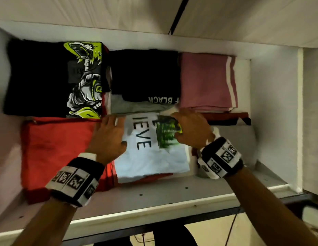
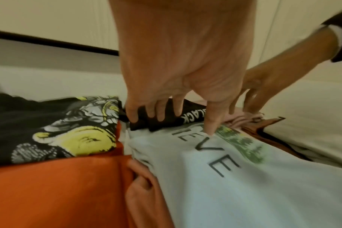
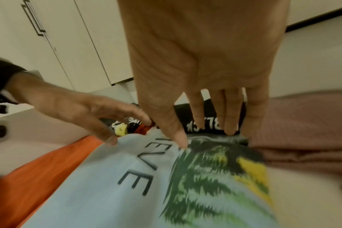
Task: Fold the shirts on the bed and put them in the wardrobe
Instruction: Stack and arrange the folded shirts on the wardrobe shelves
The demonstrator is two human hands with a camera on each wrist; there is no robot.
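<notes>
The left hand lies with straight, spread fingers on the left edge of the folded white shirt, thumb pressing its print. The right hand rests likewise on the far right corner, fingers extended, gripping nothing. The shirt lies flat on the wardrobe shelf, its long axis and lettering running from the fingertips back toward the wrists. Beyond the fingertips sits a black shirt; left, a red shirt; right, a pink stack.

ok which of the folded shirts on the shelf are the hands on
The light blue shirt with black letters and a green print, at the shelf's front; both hands, left and right, rest on its far edge.
</notes>
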